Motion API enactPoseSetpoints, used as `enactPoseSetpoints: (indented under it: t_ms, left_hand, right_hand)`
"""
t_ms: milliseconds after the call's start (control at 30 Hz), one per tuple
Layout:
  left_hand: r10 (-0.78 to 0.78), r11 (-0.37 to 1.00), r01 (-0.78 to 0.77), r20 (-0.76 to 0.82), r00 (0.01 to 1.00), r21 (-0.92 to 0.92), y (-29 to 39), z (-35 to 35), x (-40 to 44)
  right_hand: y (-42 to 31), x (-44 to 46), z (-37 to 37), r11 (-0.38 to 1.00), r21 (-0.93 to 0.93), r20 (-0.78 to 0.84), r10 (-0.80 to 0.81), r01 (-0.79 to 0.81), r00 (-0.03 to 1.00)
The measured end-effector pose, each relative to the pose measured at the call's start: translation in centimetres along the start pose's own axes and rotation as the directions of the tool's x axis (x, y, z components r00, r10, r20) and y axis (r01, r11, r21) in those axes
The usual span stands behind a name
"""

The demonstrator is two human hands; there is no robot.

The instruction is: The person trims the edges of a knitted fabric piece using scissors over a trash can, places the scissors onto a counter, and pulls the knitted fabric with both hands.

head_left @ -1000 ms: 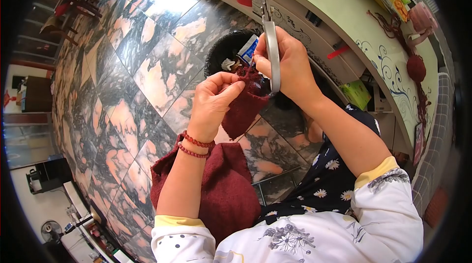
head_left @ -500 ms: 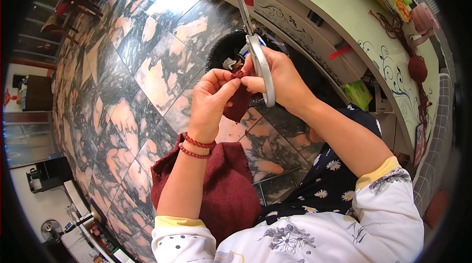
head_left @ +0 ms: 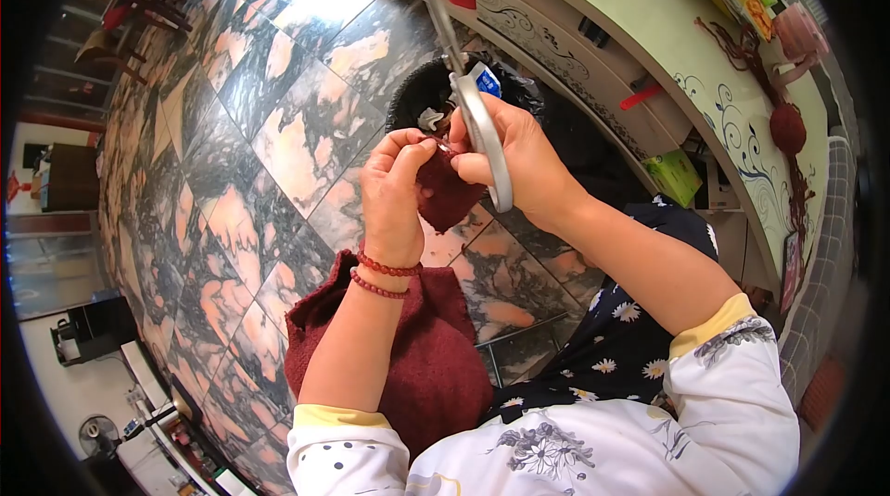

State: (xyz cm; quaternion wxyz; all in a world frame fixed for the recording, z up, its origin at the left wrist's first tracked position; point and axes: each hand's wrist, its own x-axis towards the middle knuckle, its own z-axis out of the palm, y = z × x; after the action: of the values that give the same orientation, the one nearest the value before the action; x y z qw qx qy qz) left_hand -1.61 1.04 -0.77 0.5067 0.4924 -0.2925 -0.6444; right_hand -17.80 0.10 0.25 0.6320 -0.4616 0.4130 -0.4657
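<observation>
My left hand point(head_left: 394, 185), with two red bead bracelets at the wrist, pinches the upper edge of a small maroon knitted piece point(head_left: 447, 197). Hooked in my right hand point(head_left: 519, 158) is a pair of scissors point(head_left: 487, 130) with grey handles, its blades pointing up and away from me. The thumb and fingertips of my right hand also meet at the edge of the knitted piece, close to my left fingers. A larger maroon knitted cloth point(head_left: 431, 348) lies over my lap, below my left forearm.
Beneath my hands stands a black-lined bin point(head_left: 403, 107) with scraps and a blue-and-white packet point(head_left: 486, 82) inside. On the right, a white cabinet point(head_left: 640, 23) carries a ball of maroon yarn point(head_left: 788, 130) and a pink cup point(head_left: 799, 32). Marble-patterned tiles point(head_left: 306, 144) cover the floor.
My fingertips have drawn slightly apart, and more of the knitted piece's top edge shows between them. The scissors have shifted a little left and down with my right hand.
</observation>
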Motion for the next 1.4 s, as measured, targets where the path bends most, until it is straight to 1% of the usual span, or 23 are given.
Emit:
enactPoseSetpoints:
  t_ms: [67, 133, 267, 367, 467, 567, 667, 767, 867, 967, 1100, 1200, 1300, 1400]
  left_hand:
    - [-0.045, 0.999, 0.045, 0.009, 0.999, -0.011, 0.3, 0.2, -0.1]
    - [-0.058, 0.998, 0.059, 0.045, 0.997, -0.021, 0.1, 0.2, 0.0]
    - [-0.055, 0.998, 0.057, 0.096, 0.994, -0.022, -0.1, 0.1, -0.1]
    - [-0.037, 0.999, 0.038, 0.133, 0.990, -0.002, -0.5, -0.3, 0.2]
    - [-0.021, 1.000, 0.018, 0.164, 0.986, 0.019, -0.6, -0.4, 0.2]
    - [-0.040, 0.997, 0.030, 0.146, 0.988, 0.070, -0.1, 0.3, -0.3]
    - [-0.028, 0.992, 0.009, 0.141, 0.990, 0.130, 0.0, 0.4, -0.3]
    - [0.000, 0.982, -0.025, 0.133, 0.991, 0.186, -0.2, 0.4, -0.3]
    - [-0.010, 0.996, 0.002, 0.103, 0.995, 0.084, -0.6, -0.5, 0.3]
    - [-0.058, 0.998, 0.059, 0.045, 0.997, -0.019, -0.1, -0.3, 0.1]
    - [-0.063, 0.998, 0.064, 0.066, 0.996, 0.002, 0.3, -0.1, -0.1]
    - [-0.064, 0.998, 0.064, 0.069, 0.996, 0.011, 0.3, -0.1, -0.2]
    - [-0.055, 0.998, 0.053, 0.075, 0.996, 0.026, 0.2, -0.2, -0.1]
    - [-0.048, 0.998, 0.044, 0.088, 0.995, 0.048, 0.2, -0.3, 0.0]
  right_hand:
    - [-0.2, 0.0, -0.2, 0.996, 0.069, -0.004, 0.051, -0.051, 0.999]
    - [-0.2, 0.1, -0.6, 0.985, 0.142, 0.002, 0.103, -0.102, 0.995]
    - [-0.2, 0.0, -1.1, 0.988, 0.103, 0.008, 0.119, -0.119, 0.993]
    - [-0.9, 0.0, -0.7, 0.988, 0.081, -0.017, 0.130, -0.129, 0.991]
    - [-0.6, 0.1, -0.8, 0.994, 0.067, -0.023, 0.089, -0.087, 0.996]
    - [-0.5, 0.3, -0.9, 0.996, 0.034, -0.034, 0.088, -0.087, 0.996]
    - [-0.1, 0.6, -1.1, 0.995, 0.023, -0.020, 0.095, -0.095, 0.995]
    - [0.3, 0.7, -1.0, 0.999, -0.021, -0.011, 0.048, -0.048, 0.999]
    - [0.0, 0.5, -1.0, 0.998, -0.020, 0.021, 0.067, -0.066, 0.998]
    - [-0.1, 0.4, -0.7, 0.997, 0.076, 0.029, 0.029, -0.031, 0.999]
    - [-0.5, 0.3, -1.0, 0.995, 0.090, 0.002, 0.044, -0.044, 0.999]
    - [-0.1, 0.4, -1.2, 0.983, 0.165, -0.016, 0.090, -0.087, 0.996]
    - [-0.1, 0.4, -1.1, 0.984, 0.133, -0.016, 0.118, -0.115, 0.993]
    - [-0.4, 0.6, -0.8, 0.996, -0.026, -0.035, 0.081, -0.082, 0.996]
